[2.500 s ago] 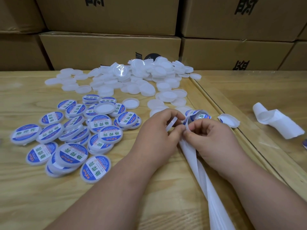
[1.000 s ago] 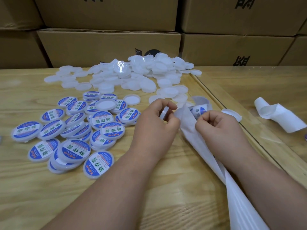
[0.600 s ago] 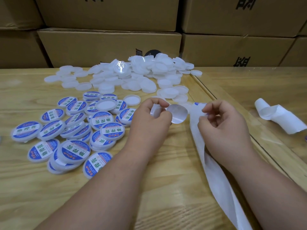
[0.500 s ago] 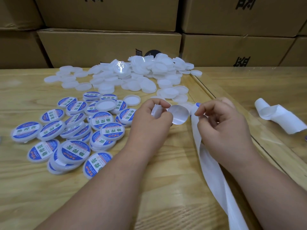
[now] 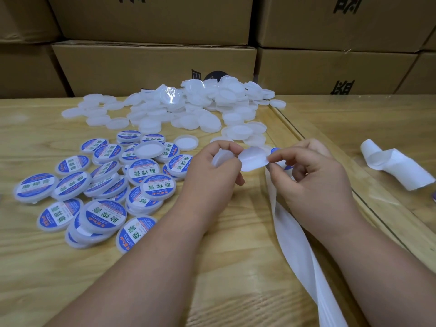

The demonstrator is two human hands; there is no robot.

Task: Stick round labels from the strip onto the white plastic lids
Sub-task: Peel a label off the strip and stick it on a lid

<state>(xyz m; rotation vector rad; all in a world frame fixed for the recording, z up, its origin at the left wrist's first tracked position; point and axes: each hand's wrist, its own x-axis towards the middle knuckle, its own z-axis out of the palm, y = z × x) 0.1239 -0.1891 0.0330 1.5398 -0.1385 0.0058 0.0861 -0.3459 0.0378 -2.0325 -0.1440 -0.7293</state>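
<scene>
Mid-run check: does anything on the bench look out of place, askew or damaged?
One plain white lid lies unlabelled on top of the labelled lids, in the wrong pile. A loose curl of spent backing paper lies on the table at the right. Otherwise nothing looks damaged; the left hand holds a lid, the right hand pinches a label.

Big brown cardboard boxes [image 5: 153,64] are stacked in rows behind the wooden counter [image 5: 35,267]. Some boxes have black letters printed on them [image 5: 344,89]. A second wooden counter [image 5: 354,123] stands just beside the first one on the right, with a thin gap between them. Its top looks shiny, like a clear sheet lies on it.
</scene>
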